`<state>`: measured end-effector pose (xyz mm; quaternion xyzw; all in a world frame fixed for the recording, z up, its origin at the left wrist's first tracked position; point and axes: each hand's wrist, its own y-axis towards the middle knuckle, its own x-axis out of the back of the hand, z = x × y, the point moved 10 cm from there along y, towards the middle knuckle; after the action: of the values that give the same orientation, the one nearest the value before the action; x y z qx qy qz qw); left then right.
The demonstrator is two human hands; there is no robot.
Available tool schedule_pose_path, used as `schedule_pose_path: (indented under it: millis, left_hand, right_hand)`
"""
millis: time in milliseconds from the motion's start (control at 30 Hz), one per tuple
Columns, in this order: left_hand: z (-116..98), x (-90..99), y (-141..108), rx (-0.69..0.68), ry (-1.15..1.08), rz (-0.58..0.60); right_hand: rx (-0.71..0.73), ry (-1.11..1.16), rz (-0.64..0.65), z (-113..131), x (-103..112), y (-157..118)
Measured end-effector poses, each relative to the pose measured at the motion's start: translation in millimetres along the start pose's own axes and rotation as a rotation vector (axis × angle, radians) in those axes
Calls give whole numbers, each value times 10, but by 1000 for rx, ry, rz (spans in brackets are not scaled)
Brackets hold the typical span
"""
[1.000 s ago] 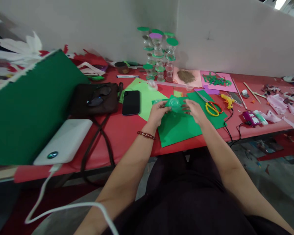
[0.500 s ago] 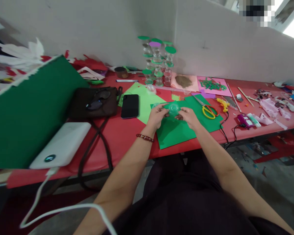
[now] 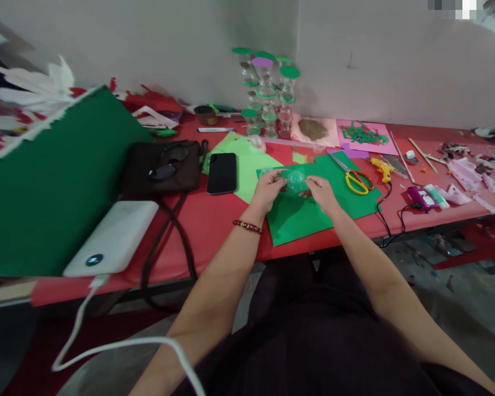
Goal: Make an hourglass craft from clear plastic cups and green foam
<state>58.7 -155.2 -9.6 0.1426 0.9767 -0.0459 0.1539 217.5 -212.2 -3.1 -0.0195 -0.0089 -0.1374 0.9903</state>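
Between my hands is a clear, round plastic piece (image 3: pixel 296 181) that looks like a cut bottle part, seen end on. The fingers of my left hand (image 3: pixel 269 191) are closed on its left side. My right hand (image 3: pixel 320 193) pinches the opposite side. Below it lies green paper (image 3: pixel 301 220), whose colour shows through the plastic. Another clear plastic piece (image 3: pixel 266 171) sits just behind my left hand, partly hidden. Scissors (image 3: pixel 357 182) with yellow and red handles rest on the green paper to the right of my right hand.
Stacked clear bottle pieces with green discs (image 3: pixel 268 104) stand by the wall. A phone (image 3: pixel 222 173), a dark bag (image 3: pixel 160 179) and a white power bank (image 3: pixel 111 236) are at left. A yellow glue gun (image 3: pixel 381 170) with its cord and a purple device (image 3: pixel 421 198) lie at right.
The view has shifted slightly, so the table appears a little higher and farther right. Both hands keep hold of the clear plastic piece in nearly the same pose.
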Motion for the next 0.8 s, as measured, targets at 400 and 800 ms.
schedule_pose_path:
  millis: [400, 800]
  left_hand:
    - [22, 86, 41, -26, 131, -72]
    - [-1, 104, 46, -95, 173, -56]
  right_hand:
    - [148, -35, -41, -57, -9, 10]
    - [213, 81, -29, -100, -1, -8]
